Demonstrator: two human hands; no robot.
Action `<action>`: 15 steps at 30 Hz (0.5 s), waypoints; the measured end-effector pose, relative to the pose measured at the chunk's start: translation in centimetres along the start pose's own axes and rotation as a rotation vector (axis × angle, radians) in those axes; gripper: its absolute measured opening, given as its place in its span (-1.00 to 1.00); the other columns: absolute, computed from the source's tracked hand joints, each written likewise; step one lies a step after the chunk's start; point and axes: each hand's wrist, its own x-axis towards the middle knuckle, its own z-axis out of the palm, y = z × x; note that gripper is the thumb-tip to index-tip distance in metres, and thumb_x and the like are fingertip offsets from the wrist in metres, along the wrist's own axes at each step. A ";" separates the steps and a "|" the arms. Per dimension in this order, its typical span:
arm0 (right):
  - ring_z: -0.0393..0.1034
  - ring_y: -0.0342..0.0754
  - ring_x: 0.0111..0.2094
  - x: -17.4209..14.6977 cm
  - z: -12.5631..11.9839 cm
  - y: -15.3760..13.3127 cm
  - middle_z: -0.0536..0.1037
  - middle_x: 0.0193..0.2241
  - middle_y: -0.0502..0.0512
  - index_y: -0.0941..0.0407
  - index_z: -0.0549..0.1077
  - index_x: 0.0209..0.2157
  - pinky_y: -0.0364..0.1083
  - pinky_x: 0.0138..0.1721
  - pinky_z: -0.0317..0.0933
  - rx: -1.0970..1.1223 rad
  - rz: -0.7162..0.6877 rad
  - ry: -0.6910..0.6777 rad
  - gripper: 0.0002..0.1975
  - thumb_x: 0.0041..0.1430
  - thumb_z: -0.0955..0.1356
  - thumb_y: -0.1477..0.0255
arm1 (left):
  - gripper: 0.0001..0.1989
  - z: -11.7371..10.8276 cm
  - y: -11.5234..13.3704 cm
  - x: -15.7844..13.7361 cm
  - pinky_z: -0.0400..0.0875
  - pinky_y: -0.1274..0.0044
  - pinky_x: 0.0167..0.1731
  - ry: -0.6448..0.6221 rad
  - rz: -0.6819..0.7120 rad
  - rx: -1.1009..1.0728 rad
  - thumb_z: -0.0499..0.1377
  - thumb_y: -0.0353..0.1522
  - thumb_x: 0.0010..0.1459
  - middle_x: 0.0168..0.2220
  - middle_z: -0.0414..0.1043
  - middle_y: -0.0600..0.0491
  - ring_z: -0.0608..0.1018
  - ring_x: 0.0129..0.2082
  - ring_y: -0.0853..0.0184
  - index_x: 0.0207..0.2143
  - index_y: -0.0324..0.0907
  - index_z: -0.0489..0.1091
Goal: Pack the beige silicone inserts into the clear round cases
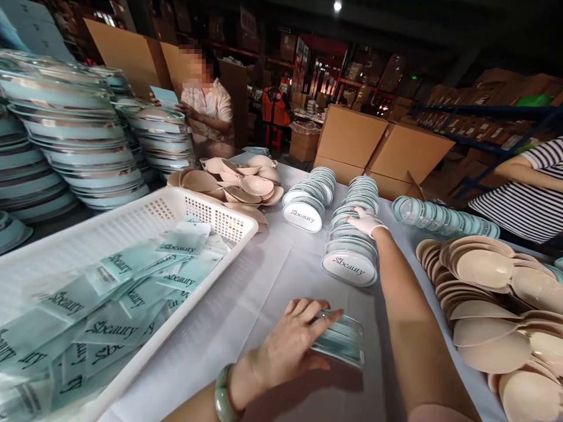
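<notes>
My left hand has its fingers over the top of a clear-lidded pale blue case and its thumb along the near side. The case is slightly blurred, and the hand hides its left end. Farther off, my right hand, in a white glove, grips an oval case in the right-hand row of pale blue oval cases. The front case there shows a white "beauty" label. Beside it stands a second row of the same cases.
At left, a white plastic basket holds many printed sachets. Beige cups lie in a heap behind it and in stacks at right. Tall stacks of pale blue packages rise at far left. A person works across the table; another, in a striped shirt, is at right.
</notes>
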 end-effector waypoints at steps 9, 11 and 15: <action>0.43 0.08 0.10 -19.9 2.3 -4.9 0.45 0.19 0.21 0.06 0.32 0.29 -0.04 0.13 0.27 -0.064 -0.058 -0.044 -0.42 0.39 0.28 0.06 | -0.06 3.2 4.2 -8.4 0.27 -0.06 0.23 0.111 0.014 0.066 0.49 -0.22 0.03 0.23 0.36 -0.19 0.34 0.29 -0.15 0.40 0.07 0.17; 0.43 0.13 0.10 -24.8 2.9 -6.5 0.46 0.16 0.21 0.01 0.36 0.25 0.03 0.11 0.29 -0.093 -0.035 -0.023 -0.46 0.40 0.24 0.02 | -0.05 5.2 5.4 -12.2 0.20 -0.19 0.23 0.195 0.043 0.154 0.49 -0.13 -0.03 0.31 0.28 -0.24 0.24 0.36 -0.32 0.38 0.11 0.21; 0.45 0.22 -0.01 -33.0 4.2 -9.4 0.51 0.01 0.22 -0.02 0.46 0.14 0.15 -0.03 0.35 -0.104 -0.161 -0.040 -0.41 0.37 0.18 -0.11 | -0.08 7.5 5.9 -20.4 0.36 -0.18 0.14 0.192 0.088 0.255 0.43 -0.06 -0.01 0.39 0.25 -0.09 0.29 0.36 -0.34 0.38 0.39 0.16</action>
